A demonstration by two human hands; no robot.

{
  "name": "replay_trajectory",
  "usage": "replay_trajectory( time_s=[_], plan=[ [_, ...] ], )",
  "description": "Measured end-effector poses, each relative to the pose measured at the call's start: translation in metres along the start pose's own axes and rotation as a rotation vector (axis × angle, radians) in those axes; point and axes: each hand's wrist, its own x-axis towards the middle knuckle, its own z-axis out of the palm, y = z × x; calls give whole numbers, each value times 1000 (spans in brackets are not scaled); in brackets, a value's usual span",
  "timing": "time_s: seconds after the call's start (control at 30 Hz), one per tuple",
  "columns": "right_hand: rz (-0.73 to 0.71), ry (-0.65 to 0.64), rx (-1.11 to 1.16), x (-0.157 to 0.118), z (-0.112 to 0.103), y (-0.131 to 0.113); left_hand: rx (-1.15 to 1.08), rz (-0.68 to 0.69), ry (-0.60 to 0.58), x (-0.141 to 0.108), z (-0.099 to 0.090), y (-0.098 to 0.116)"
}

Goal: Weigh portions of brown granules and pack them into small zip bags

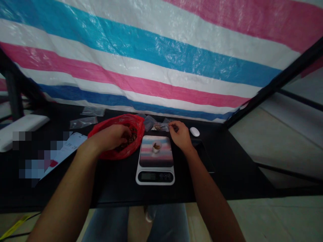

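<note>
Left hand (109, 138) seen curled on brown pieces (132, 137) inside a red plastic bag (130, 151), just left of the white kitchen scale (155, 176), and right hand (180, 136) seen pinched on something small and dark (175, 128), just past the scale's far corner.

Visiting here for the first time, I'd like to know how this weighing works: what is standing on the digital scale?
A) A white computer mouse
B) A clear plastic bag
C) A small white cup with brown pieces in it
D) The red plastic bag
C. The small white cup stands on the platform of the digital scale, while the red plastic bag lies beside it.
</note>
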Motion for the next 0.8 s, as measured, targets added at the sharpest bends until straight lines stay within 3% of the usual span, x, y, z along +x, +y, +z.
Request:
replay_trajectory(
  time_s=[0.23,0.8],
  plan=[
    [1,-4,0,0,-1,0,41,153,-10,6,11,21],
    [-19,1,18,0,0,1,168,-9,65,10,6,12]
  ],
)
